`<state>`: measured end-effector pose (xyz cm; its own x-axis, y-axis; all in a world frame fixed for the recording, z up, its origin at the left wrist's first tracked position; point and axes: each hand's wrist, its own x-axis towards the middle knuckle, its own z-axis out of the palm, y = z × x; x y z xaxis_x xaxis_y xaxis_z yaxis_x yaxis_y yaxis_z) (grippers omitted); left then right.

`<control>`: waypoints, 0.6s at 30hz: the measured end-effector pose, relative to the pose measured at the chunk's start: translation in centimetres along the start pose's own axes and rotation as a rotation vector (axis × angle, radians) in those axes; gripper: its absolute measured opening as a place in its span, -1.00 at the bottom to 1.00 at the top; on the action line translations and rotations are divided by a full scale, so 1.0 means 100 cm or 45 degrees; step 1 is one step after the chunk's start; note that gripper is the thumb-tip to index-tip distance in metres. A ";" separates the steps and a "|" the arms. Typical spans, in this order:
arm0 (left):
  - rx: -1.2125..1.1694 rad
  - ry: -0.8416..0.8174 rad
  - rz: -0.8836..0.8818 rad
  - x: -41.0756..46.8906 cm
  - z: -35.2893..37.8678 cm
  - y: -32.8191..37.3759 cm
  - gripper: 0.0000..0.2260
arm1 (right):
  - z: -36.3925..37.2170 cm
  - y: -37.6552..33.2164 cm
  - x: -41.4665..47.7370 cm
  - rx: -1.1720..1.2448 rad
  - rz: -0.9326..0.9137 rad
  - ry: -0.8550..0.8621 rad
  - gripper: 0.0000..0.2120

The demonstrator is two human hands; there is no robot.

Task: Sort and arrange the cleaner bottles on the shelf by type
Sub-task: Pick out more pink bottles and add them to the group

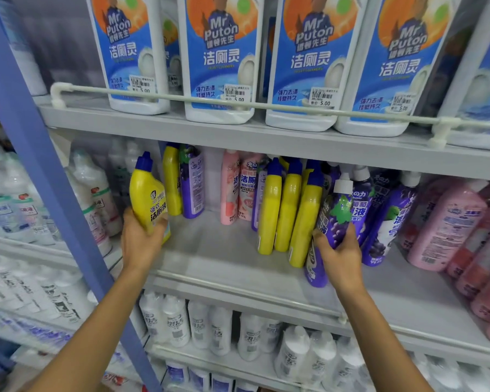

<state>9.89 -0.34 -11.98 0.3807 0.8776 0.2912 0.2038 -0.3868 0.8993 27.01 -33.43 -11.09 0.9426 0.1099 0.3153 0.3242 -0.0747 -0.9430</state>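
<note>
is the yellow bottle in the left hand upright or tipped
Tipped: the yellow bottle leans, blue cap toward upper left, base in the left hand.

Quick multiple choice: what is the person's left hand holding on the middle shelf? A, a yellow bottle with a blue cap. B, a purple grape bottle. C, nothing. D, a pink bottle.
A: the left hand wraps the base of a yellow bottle with a blue cap, while the right hand grips the purple grape bottle.
</note>
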 end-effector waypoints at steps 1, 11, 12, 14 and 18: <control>-0.049 0.019 0.088 -0.009 0.000 0.004 -0.50 | 0.000 0.000 0.000 0.006 0.004 -0.003 -0.56; -0.257 -0.510 0.168 -0.077 0.071 0.092 -0.31 | -0.001 0.005 0.001 0.009 -0.005 -0.019 -0.52; -0.282 -0.596 0.167 -0.080 0.085 0.101 -0.31 | -0.002 0.004 0.001 0.015 -0.005 -0.023 -0.51; -0.282 -0.690 0.182 -0.080 0.115 0.112 -0.36 | -0.002 0.003 0.000 0.014 -0.014 -0.031 -0.52; -0.205 -0.543 0.150 -0.075 0.155 0.127 -0.46 | -0.003 0.004 0.000 -0.003 -0.035 -0.045 -0.52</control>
<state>23.64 -16.25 -7.78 0.7363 0.6226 0.2650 0.0073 -0.3988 0.9170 27.17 -33.70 -11.43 0.9299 0.1468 0.3373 0.3503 -0.0732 -0.9338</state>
